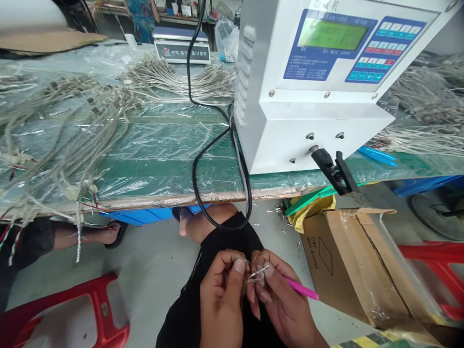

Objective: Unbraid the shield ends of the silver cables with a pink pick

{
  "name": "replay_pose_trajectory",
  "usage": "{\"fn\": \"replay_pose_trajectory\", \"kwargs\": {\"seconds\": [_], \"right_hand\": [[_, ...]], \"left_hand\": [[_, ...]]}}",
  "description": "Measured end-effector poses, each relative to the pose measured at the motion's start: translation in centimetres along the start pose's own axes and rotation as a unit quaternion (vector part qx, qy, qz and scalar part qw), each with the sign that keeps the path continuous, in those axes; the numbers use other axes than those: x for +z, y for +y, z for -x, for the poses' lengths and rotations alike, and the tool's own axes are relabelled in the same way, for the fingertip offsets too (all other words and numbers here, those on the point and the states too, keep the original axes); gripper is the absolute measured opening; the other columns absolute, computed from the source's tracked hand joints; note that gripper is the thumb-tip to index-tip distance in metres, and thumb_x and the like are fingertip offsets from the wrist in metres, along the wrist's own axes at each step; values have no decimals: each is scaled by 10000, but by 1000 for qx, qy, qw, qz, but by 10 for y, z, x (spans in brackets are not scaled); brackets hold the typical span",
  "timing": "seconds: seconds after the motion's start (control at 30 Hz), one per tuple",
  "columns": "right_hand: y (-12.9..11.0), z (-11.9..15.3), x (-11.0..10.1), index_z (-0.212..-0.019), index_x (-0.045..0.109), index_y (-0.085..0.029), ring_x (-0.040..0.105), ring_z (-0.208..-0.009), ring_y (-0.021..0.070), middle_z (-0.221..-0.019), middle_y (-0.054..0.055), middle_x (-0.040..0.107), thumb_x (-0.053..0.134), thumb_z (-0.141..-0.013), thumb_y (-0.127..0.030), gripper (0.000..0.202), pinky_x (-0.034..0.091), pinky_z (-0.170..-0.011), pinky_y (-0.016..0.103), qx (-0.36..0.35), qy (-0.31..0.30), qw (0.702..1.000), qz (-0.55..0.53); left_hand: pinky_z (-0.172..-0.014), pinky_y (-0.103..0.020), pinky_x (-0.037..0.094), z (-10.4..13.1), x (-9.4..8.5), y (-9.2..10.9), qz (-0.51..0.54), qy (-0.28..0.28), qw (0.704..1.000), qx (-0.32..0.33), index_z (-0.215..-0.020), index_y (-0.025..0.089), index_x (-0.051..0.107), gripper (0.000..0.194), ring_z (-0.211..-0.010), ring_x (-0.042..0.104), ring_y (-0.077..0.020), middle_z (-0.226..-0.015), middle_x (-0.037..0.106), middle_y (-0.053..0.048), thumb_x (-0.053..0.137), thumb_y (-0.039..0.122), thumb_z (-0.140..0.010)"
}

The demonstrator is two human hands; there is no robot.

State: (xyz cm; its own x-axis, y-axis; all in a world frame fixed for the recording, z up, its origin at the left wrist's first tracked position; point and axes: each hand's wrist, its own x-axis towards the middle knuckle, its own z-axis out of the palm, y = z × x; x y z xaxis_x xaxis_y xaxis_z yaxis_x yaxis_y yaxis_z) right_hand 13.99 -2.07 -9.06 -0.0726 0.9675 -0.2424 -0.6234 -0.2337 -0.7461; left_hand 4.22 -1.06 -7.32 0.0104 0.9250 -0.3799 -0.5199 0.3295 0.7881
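Observation:
Both hands meet above the lap at the bottom centre. My left hand (224, 295) pinches one part of a thin wire end between thumb and forefinger. Beside it, my right hand (281, 295) is closed on a pink-handled tool (302, 289), whose handle sticks out to the right. A short twisted silvery wire (259, 272) shows between the fingertips of the two hands, near the right thumb. The tool's tip is hidden by the fingers.
A green table (155, 164) carries bundled clear cables (83, 125), a scale (183, 48) and a white machine (290, 130) with a black clamp (335, 169). A black cable loop (195, 188) hangs over the edge. A carton (348, 261) and red stools (101, 309) stand below. Another person's leg (79, 239) shows left.

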Motion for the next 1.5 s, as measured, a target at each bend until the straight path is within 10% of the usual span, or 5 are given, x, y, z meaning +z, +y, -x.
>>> {"fn": "replay_pose_trajectory", "kwargs": {"seconds": [0.37, 0.97, 1.5], "right_hand": [[11, -1, 4, -723, 568, -190, 313, -484, 68, -564, -76, 385, 680, -885, -499, 367, 348, -432, 163, 14, 94, 995, -24], [7, -1, -3, -705, 577, -181, 318, -470, 39, -650, -58, 437, 659, -900, -438, 332, 338, -480, 176, 19, 50, 992, -118], [9, 2, -3, -1168, 621, -169, 515, -418, 74, -545, -42, 573, 671, -914, -465, 394, 394, -382, 152, 49, 98, 992, 56]], "left_hand": [[-446, -205, 441, -7, -4, 12, -11, -64, 996, -61, -839, 155, 665, 267, -514, 541, -123, -606, 589, 4, 727, 413, -858], [-503, -205, 303, -6, -7, 14, 75, -70, 987, -120, -831, 140, 658, 256, -536, 373, -71, -660, 519, 22, 743, 380, -859], [-417, -195, 386, -4, -3, 0, 50, -26, 990, -126, -788, 166, 605, 265, -387, 421, -80, -454, 489, 60, 657, 387, -923]]}}
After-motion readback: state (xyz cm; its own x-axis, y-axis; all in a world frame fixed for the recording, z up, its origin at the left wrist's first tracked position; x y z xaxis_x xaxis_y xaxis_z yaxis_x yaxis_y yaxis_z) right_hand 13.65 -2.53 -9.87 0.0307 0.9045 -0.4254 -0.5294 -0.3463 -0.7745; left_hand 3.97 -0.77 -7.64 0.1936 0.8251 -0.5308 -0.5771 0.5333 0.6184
